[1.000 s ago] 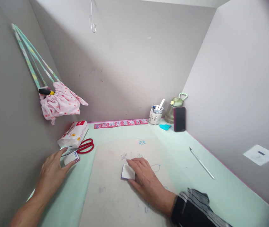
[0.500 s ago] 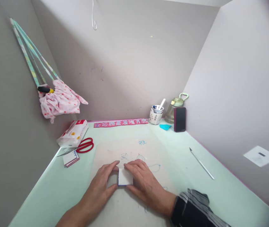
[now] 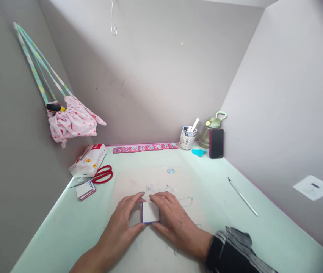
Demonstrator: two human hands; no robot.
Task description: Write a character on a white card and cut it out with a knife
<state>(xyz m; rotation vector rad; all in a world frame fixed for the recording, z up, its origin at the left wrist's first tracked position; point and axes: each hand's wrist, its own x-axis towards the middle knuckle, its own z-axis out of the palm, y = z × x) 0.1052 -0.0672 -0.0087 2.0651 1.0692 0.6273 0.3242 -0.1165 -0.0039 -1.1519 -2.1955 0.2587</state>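
A small white square of paper [image 3: 150,212], with a thin blue-purple edge along its left and near sides, lies between my two hands on the pale mat [image 3: 133,178]. My left hand [image 3: 124,218] curves round its left side, fingertips by the far corner and thumb at the near corner. On the other side my right hand [image 3: 174,220] grips the square, with fingers over its right part and thumb along the near edge. Whether it is one sheet or a thin stack, I cannot tell.
Red-handled scissors [image 3: 103,174], a few small cards [image 3: 85,190] and a tissue pack [image 3: 89,161] lie left. A craft knife [image 3: 242,196] is right. At the back stand a pen jar [image 3: 187,139], bottle [image 3: 205,136] and phone [image 3: 216,144], beside a pink strip [image 3: 146,148].
Almost nothing differs. Both hands keep the white square in the same place, with only slight finger shifts at its edges.
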